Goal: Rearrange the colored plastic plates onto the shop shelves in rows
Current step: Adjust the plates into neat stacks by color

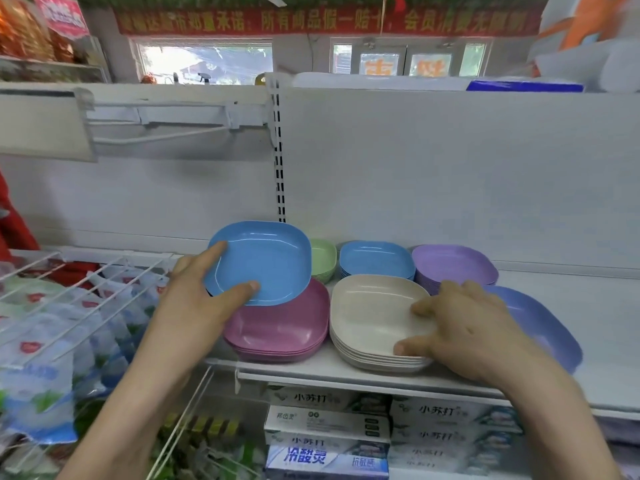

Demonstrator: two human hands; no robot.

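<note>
My left hand [204, 292] grips a blue plate [266, 261] by its left rim, tilted above a pink stack [284, 327] at the shelf's front left. My right hand [464, 323] rests on the right edge of a cream stack [370, 313], thumb at its front rim and fingers on the top plate. Behind stand a green stack [323, 258], a blue stack [377, 259] and a purple stack [453, 265]. A periwinkle plate [543, 323] lies partly hidden behind my right hand.
The white shelf [588, 306] runs to the right with bare surface. Its back panel [450, 168] rises behind the plates. A wire rack [69, 299] with bagged goods sits at the left. Boxed toothpaste [329, 434] fills the shelf below.
</note>
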